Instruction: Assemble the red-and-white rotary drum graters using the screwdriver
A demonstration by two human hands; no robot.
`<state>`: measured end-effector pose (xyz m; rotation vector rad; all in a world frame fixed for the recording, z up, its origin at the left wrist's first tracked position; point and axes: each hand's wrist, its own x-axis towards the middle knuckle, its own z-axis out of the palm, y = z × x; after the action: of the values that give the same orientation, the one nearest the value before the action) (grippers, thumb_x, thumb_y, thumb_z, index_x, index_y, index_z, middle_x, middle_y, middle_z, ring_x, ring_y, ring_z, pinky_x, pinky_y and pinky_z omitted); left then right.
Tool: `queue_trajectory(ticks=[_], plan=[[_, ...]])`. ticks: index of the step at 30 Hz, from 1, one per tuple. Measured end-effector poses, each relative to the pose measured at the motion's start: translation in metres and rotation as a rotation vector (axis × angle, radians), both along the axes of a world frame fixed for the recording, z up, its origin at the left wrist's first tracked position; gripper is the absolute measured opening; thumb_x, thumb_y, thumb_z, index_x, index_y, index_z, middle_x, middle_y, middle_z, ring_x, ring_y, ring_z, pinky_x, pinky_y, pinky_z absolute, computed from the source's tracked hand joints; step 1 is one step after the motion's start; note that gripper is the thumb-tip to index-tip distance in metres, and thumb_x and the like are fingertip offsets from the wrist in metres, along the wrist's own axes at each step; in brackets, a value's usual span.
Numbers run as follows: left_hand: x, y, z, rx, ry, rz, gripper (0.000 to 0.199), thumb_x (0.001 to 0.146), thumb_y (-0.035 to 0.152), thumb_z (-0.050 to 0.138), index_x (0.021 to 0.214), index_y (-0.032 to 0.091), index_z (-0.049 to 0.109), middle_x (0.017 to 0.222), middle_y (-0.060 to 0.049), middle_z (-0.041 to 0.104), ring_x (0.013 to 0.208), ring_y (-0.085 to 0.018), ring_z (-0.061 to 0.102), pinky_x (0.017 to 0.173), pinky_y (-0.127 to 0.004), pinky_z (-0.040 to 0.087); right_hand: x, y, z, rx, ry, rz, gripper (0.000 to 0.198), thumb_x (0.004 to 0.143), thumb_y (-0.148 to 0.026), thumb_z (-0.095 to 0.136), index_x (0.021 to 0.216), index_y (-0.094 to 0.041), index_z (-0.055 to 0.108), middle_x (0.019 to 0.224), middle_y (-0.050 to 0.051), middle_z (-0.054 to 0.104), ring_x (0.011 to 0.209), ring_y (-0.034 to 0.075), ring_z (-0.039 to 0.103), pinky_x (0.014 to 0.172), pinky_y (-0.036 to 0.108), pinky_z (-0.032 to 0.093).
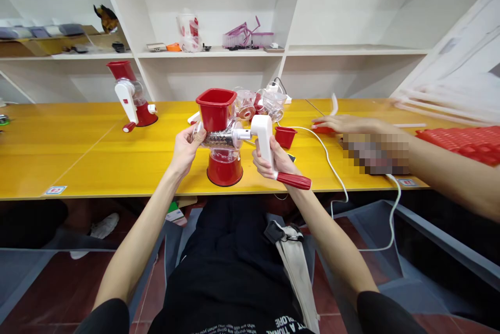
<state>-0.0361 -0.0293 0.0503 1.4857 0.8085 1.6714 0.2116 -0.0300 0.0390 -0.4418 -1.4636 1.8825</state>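
In front of me a rotary grater [225, 170] stands upright on the table, with a red base, red hopper [216, 107] and a metal drum [219, 139] inside its clear body. My left hand [186, 147] grips the left end of the body, thumb and fingers around it. The white crank handle [264, 138] with its red grip [294, 181] is held in my right hand [275, 159]. Its white shaft meets the right side of the grater; whether it is fully seated I cannot tell. A small red cup [285, 137] sits just beyond my right hand.
Another assembled grater [135, 97] stands at the back left of the yellow table [89, 157]. Clear plastic parts [269, 103] lie behind mine. On the right, a co-worker's arm [441, 167] reaches over the table near a white cable [328, 159] and red textured sheets [464, 141]. White shelves [211, 54] rise behind.
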Motion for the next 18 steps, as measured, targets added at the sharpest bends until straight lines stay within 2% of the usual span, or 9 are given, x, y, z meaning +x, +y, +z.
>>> queue_trajectory(ticks=[2,4,7,9,11,13,14,16,18], plan=[[-0.001,0.0,0.0,0.01,0.004,-0.006,0.042,0.076,0.056,0.077,0.098,0.019,0.076,0.095,-0.006,0.076,0.088,-0.018,0.069,0.085,-0.029,0.052,0.03,0.009,0.026,0.015,-0.027,-0.04,0.053,0.078,-0.068,0.068,0.072,-0.02,0.045,0.048,-0.009,0.04,0.034,0.005,0.032,0.028,0.015,0.025],[-0.001,0.0,0.0,0.014,0.011,-0.015,0.04,0.078,0.055,0.076,0.096,0.019,0.076,0.094,-0.005,0.076,0.086,-0.017,0.069,0.083,-0.028,0.052,0.078,0.019,0.072,0.027,-0.057,-0.082,0.037,0.084,-0.041,0.073,0.07,-0.02,0.046,0.051,-0.008,0.045,0.039,0.004,0.04,0.032,0.01,0.024],[-0.001,0.001,-0.001,0.006,0.018,-0.007,0.042,0.077,0.057,0.076,0.095,0.019,0.075,0.092,-0.005,0.076,0.084,-0.017,0.068,0.081,-0.028,0.053,0.143,0.028,0.142,0.043,-0.078,-0.121,0.035,0.096,-0.012,0.046,0.062,-0.016,0.045,0.05,-0.006,0.047,0.044,-0.002,0.047,0.041,0.0,0.015],[-0.001,0.001,-0.001,0.0,0.022,0.005,0.044,0.076,0.059,0.076,0.094,0.019,0.075,0.089,-0.004,0.075,0.082,-0.017,0.068,0.079,-0.027,0.053,0.151,0.021,0.157,0.047,-0.087,-0.107,0.042,0.099,-0.012,0.031,0.059,-0.016,0.045,0.051,-0.004,0.048,0.047,-0.002,0.05,0.043,-0.001,0.013],[-0.001,0.001,0.0,-0.004,0.027,0.009,0.044,0.075,0.059,0.076,0.091,0.018,0.075,0.086,-0.004,0.075,0.079,-0.016,0.067,0.077,-0.027,0.052,0.123,0.008,0.134,0.066,-0.039,-0.014,0.042,0.1,-0.028,0.035,0.061,-0.021,0.048,0.05,-0.003,0.045,0.045,0.002,0.049,0.037,0.003,0.017],[-0.002,0.0,0.001,-0.005,0.029,0.002,0.043,0.075,0.059,0.076,0.09,0.018,0.075,0.084,-0.004,0.074,0.077,-0.016,0.067,0.076,-0.026,0.052,0.074,-0.004,0.085,0.074,0.012,0.057,0.031,0.09,-0.044,0.064,0.071,-0.022,0.052,0.05,-0.005,0.043,0.042,0.007,0.043,0.027,0.011,0.021],[-0.002,-0.001,0.001,-0.004,0.03,-0.002,0.043,0.075,0.058,0.076,0.089,0.018,0.075,0.083,-0.003,0.074,0.076,-0.015,0.067,0.076,-0.026,0.052,0.05,-0.008,0.057,0.07,-0.006,0.08,0.036,0.084,-0.05,0.07,0.074,-0.021,0.054,0.051,-0.006,0.044,0.04,0.007,0.04,0.027,0.014,0.025],[-0.003,-0.002,0.002,-0.004,0.038,-0.009,0.042,0.076,0.058,0.077,0.089,0.018,0.075,0.084,-0.004,0.074,0.076,-0.015,0.066,0.076,-0.027,0.052,0.015,-0.008,0.012,0.064,-0.011,0.105,0.053,0.079,-0.069,0.068,0.076,-0.018,0.054,0.049,-0.007,0.041,0.035,0.004,0.03,0.028,0.016,0.026],[-0.004,-0.003,0.002,-0.009,0.054,-0.012,0.043,0.076,0.059,0.076,0.089,0.018,0.075,0.084,-0.004,0.074,0.075,-0.016,0.066,0.074,-0.027,0.053,0.003,-0.002,-0.013,0.06,-0.019,0.119,0.058,0.079,-0.074,0.063,0.079,-0.016,0.054,0.05,-0.008,0.041,0.034,0.003,0.026,0.029,0.016,0.026]])
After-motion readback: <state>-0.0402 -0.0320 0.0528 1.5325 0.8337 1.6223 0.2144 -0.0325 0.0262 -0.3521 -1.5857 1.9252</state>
